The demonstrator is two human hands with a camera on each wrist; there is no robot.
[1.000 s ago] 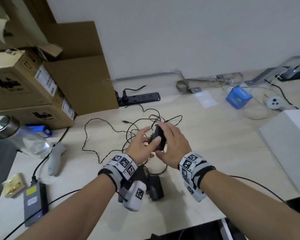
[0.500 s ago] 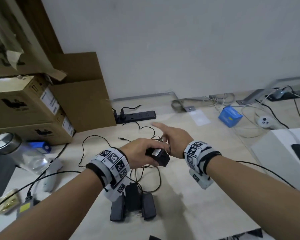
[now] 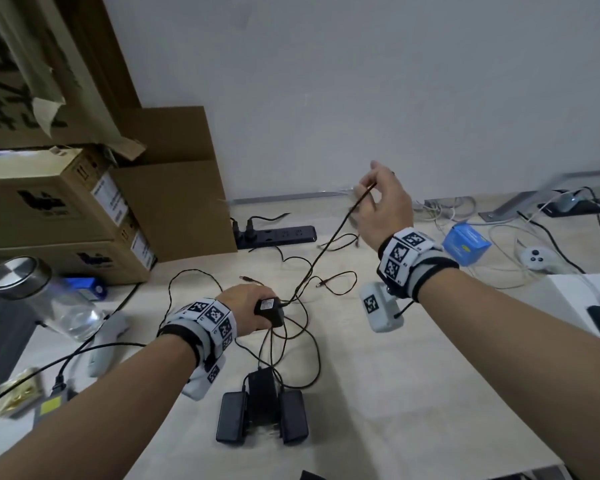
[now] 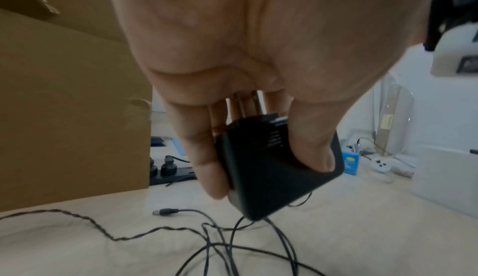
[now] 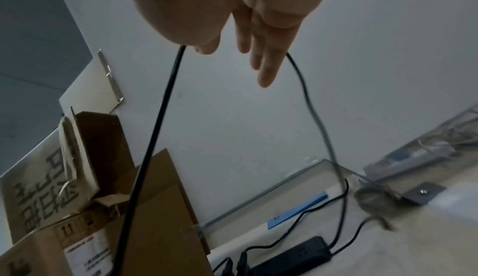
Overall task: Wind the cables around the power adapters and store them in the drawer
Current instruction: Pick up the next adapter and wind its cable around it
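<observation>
Lying near adapter: loose cables, three adapters.

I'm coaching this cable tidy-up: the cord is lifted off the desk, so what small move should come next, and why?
Probably bring the right hand back down and lay the first loop round the adapter. The left hand grips the adapter just above the desk, and the cable runs taut up to the right hand, none wound yet.

Even, diffuse indoor light; soft shadows under the adapters on the desk. Wide-angle bending at head-view edges. Wrist views dimmer and soft; right hand and far cables motion-blurred.
</observation>
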